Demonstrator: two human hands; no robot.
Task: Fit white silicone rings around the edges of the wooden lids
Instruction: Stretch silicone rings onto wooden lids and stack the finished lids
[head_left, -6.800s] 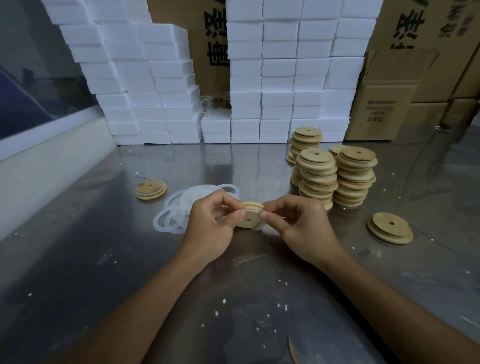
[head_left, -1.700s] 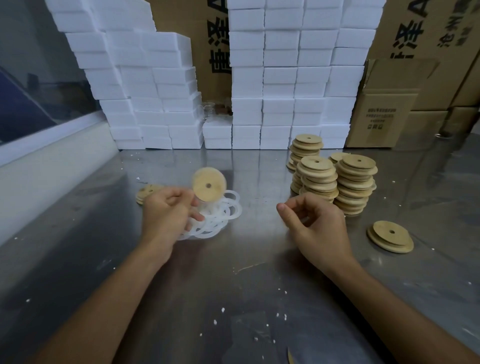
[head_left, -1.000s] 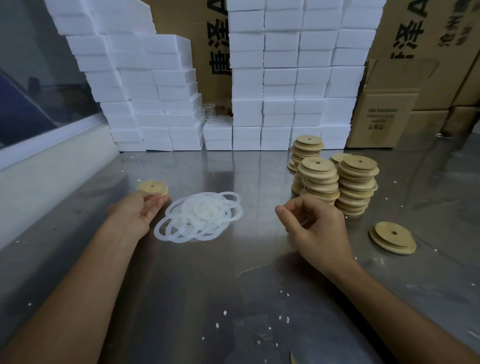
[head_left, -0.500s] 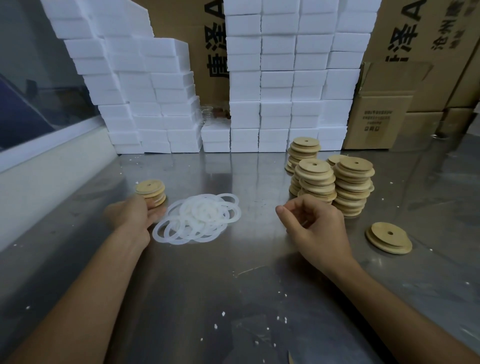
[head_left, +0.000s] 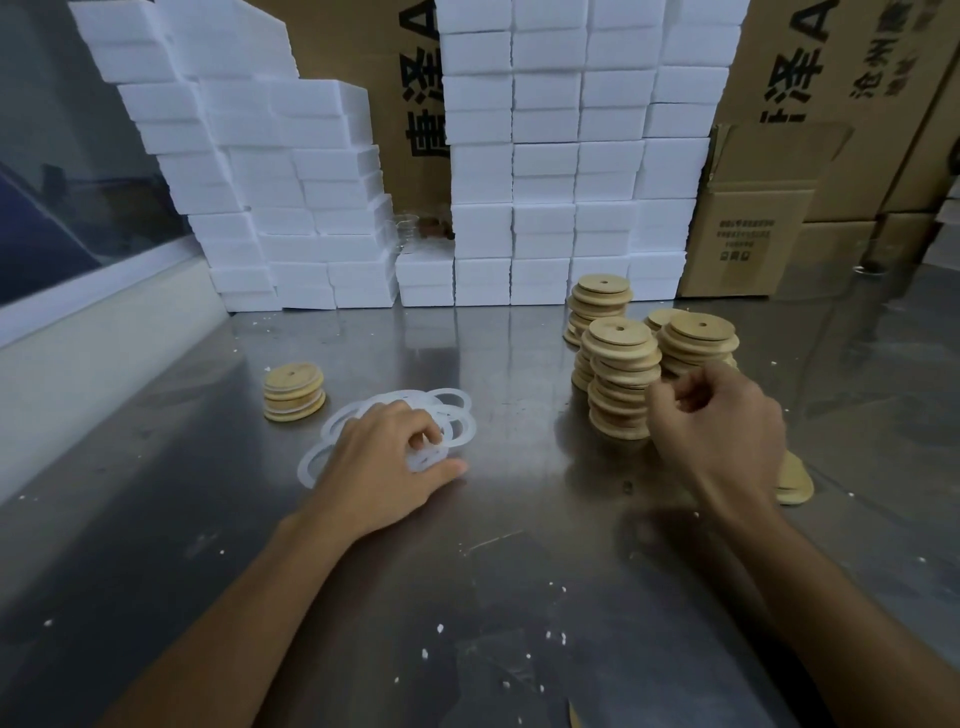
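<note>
Resting my left hand (head_left: 387, 467) on the pile of white silicone rings (head_left: 457, 415) on the table (head_left: 519, 571), I see its fingers curled down into the pile and its thumb stretched flat along the near side; they appear to pinch one ring, though the hold is partly hidden. My right hand (head_left: 722, 421) hangs at the near stack of wooden lids (head_left: 618, 384), fingers curled; whether that grip is grasping a lid or clenched on nothing, I cannot tell. Two more lid stacks (head_left: 600, 301) stand just behind and beside it. One loose lid (head_left: 795, 486) lies flat, mostly hidden by my right wrist. A short stack of lids with white showing at their edges (head_left: 293, 392) sits just left of the rings. White foam blocks (head_left: 545, 156) and cardboard boxes (head_left: 748, 244) line the far edge.
</note>
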